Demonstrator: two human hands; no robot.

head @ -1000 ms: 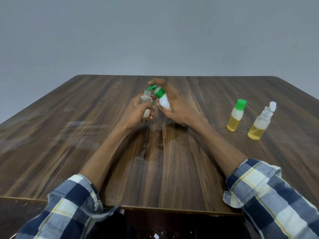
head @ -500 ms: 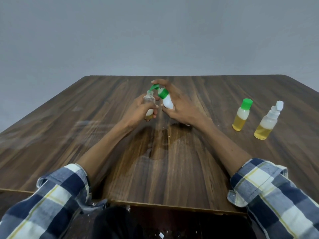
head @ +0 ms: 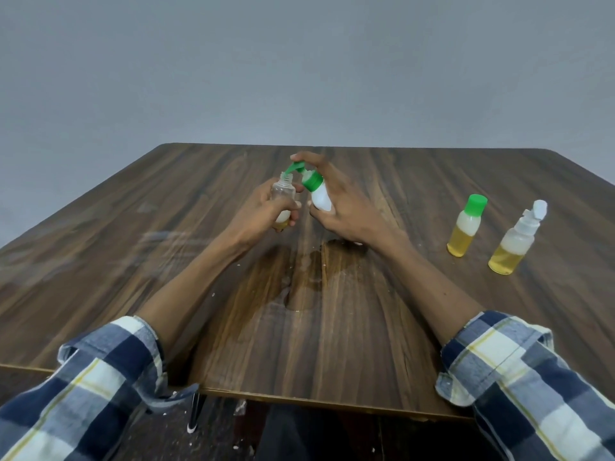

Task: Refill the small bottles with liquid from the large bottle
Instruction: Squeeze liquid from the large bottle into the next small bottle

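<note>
- left hand [head: 266, 216] grip wrapped round open clear small bottle [head: 283, 192], upright
- right hand [head: 342, 207] grip holds white large bottle [head: 318, 194], green flip cap [head: 312, 181] tilted toward small bottle's mouth

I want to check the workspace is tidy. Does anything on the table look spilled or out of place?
Yes. A wet, glossy patch spreads on the table just below the hands, under the clear bottle and the tilted white bottle. It looks like spilled liquid. The two bottles at right stand upright.
</note>
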